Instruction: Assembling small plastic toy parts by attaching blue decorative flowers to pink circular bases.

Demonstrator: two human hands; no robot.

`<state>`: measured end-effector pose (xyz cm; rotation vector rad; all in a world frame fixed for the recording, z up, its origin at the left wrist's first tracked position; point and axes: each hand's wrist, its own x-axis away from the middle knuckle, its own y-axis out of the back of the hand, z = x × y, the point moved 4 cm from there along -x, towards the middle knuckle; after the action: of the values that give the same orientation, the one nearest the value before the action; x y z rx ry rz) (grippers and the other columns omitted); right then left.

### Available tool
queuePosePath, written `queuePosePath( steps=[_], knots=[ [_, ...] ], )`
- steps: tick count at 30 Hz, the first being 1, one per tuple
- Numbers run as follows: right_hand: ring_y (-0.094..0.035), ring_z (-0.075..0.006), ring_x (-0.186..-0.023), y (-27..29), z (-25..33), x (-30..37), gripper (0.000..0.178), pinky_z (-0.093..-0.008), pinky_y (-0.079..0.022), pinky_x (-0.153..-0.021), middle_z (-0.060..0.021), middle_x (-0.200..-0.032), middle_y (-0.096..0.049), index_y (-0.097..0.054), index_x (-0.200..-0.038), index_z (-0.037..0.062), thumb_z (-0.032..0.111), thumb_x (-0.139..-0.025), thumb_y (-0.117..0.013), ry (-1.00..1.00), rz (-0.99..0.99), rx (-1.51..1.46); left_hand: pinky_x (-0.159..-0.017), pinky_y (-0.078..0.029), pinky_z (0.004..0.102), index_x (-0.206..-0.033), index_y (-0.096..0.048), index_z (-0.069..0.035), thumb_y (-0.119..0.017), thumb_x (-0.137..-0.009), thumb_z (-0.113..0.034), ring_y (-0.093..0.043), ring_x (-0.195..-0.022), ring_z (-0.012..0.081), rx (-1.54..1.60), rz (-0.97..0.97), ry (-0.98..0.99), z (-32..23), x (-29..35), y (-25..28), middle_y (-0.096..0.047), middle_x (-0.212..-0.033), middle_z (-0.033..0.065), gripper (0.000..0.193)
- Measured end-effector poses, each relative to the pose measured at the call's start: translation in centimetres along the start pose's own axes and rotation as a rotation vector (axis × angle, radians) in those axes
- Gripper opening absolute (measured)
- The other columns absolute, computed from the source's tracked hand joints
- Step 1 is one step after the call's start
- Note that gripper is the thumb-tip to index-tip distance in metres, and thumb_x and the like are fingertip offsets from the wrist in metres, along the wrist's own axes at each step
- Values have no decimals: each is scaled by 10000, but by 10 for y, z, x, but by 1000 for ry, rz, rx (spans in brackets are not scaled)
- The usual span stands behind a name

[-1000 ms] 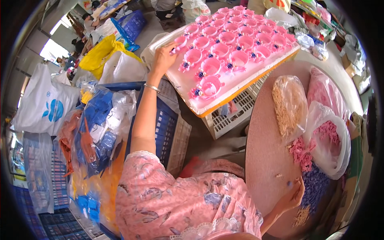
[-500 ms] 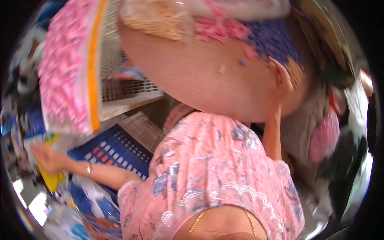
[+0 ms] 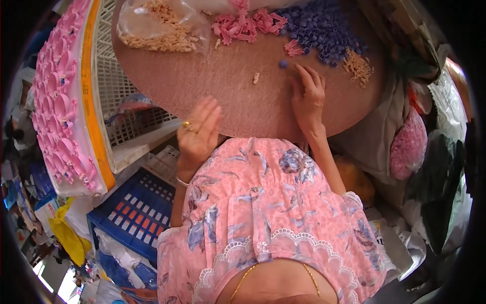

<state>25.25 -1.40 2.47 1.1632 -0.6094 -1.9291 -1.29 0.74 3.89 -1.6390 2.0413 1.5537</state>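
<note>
My left hand (image 3: 200, 134) is over the near left edge of the round brown tabletop (image 3: 238, 106), slightly blurred, fingers stretched out and nothing seen in it. On the tabletop's right half rests my right hand (image 3: 310, 99), fingers loosely bent and apart, with no held piece visible. Just beyond its fingertips lie a small blue piece (image 3: 283, 64) and a pink plastic piece (image 3: 293, 48). A beige piece (image 3: 256, 77) lies alone between the hands. Farther back are pink plastic pieces (image 3: 238, 28), a heap of blue-purple pieces (image 3: 324, 33) and a small beige pile (image 3: 357, 67).
A clear bag of beige pieces (image 3: 162, 38) lies at the tabletop's back left. Left of the table, a white lattice crate (image 3: 114, 86) stands beside a tray of finished-looking pink pieces (image 3: 58, 111). Below is a blue basket (image 3: 136, 202); a pink-filled bag (image 3: 408, 147) hangs at right.
My left hand has swung from the far left, beside the crates, to the tabletop's near edge. My right hand has drawn back from the blue-purple heap, toward the left. The view has shifted.
</note>
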Motion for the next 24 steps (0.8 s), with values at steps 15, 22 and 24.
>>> queuePosePath(
  steps=[15, 22, 24],
  knots=[
    [-555, -286, -1163, -25, 44, -28, 436, -414, -362, -1004, -65, -1239, -636, -649, -1230, 118, -18, -816, -635, 217, 181, -69, -811, -541, 401, -1133, -681, -12, -666, -800, 40, -660, -931, 307, -8, -26, 56, 13, -23, -28, -685, -1068, 136, 338],
    [-541, -307, -1181, -27, 7, -50, 368, -419, -334, -1024, -104, -1256, -617, -663, -1166, 82, -17, -813, -630, 67, 59, -50, -812, -499, 401, -1162, -677, -16, -669, -810, 46, -619, -964, 319, -102, 109, 118, 29, -46, -28, -663, -1070, 133, 357],
    [-537, -305, -1190, -33, 9, -53, 360, -419, -338, -1025, -104, -1254, -620, -666, -1158, 80, -5, -809, -637, 104, 80, -45, -853, -497, 408, -1183, -657, -4, -636, -808, 65, -607, -1005, 337, -107, 125, 113, 35, -61, -39, -654, -1110, 149, 381]
  ],
)
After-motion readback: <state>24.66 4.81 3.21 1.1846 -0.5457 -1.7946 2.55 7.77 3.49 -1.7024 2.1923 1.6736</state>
